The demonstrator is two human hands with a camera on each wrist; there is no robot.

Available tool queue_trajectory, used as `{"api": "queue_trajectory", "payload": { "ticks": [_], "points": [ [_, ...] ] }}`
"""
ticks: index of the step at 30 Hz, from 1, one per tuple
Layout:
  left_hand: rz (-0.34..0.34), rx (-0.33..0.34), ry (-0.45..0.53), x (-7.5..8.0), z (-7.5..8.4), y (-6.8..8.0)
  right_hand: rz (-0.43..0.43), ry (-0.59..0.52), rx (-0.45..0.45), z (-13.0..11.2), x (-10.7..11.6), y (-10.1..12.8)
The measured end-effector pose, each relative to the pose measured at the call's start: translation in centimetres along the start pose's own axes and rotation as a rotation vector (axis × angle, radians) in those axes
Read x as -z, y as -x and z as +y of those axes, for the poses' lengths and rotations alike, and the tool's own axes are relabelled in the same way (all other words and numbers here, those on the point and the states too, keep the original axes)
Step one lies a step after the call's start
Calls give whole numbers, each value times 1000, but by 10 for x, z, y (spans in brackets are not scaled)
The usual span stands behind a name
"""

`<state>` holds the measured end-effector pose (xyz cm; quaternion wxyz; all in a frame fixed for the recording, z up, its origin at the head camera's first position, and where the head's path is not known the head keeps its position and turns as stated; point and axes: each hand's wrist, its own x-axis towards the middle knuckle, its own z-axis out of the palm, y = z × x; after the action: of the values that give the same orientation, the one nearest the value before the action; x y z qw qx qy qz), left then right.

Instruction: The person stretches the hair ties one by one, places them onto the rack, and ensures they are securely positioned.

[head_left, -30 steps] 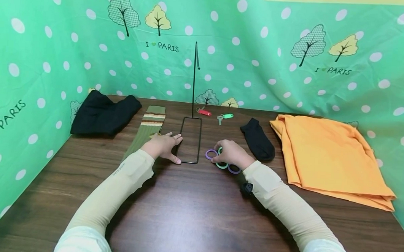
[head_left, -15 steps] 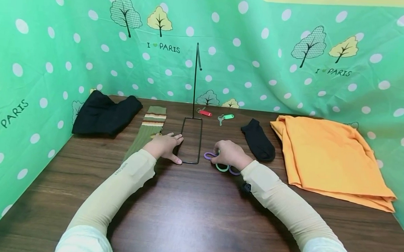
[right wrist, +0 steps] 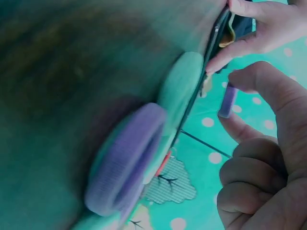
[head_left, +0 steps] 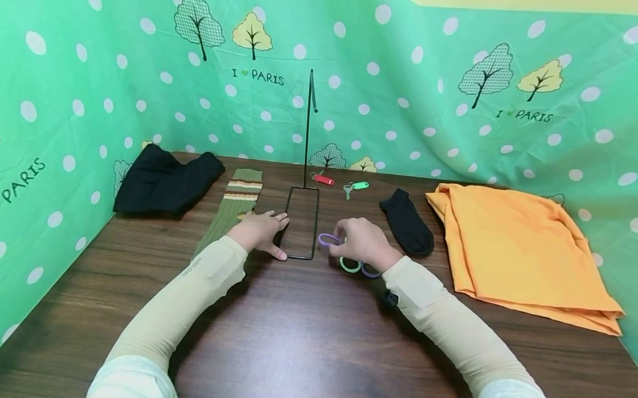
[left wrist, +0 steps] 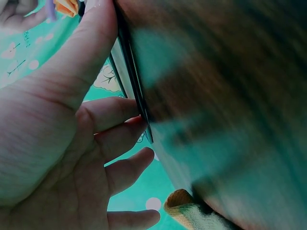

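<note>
Head view, left to right: my left hand [head_left: 260, 232] lies flat, fingers straight, on the wire stand's base [head_left: 301, 222]. Just right of it my right hand [head_left: 361, 242] pinches a purple ring [head_left: 327, 240], lifted off the table [head_left: 301, 330] (two more rings [head_left: 360, 266] lie under the wrist); the upright hook [head_left: 311, 90] rises behind and left of that hand.

Purple ring [head_left: 326, 239] lifted (pinched, tilted) beside black wire stand [head_left: 301, 222].

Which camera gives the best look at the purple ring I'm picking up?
The head view: the purple ring shows whole, pinched by the right hand. The right wrist view catches only its edge between fingers; the left wrist view shows a blurred sliver at most.
</note>
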<state>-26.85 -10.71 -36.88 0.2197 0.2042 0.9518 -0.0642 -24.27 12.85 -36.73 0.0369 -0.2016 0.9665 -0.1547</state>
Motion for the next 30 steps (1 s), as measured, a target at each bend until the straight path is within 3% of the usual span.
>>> {"api": "queue_trajectory", "payload": {
  "ticks": [11, 22, 30],
  "points": [
    [7, -4, -5, 0, 0, 2, 286, -9, 101, -26, 25, 14],
    [21, -9, -13, -2, 1, 6, 826, 76, 429, -59, 66, 31],
    [17, 0, -17, -2, 1, 4, 1046, 114, 542, -85, 109, 25]
  ]
}}
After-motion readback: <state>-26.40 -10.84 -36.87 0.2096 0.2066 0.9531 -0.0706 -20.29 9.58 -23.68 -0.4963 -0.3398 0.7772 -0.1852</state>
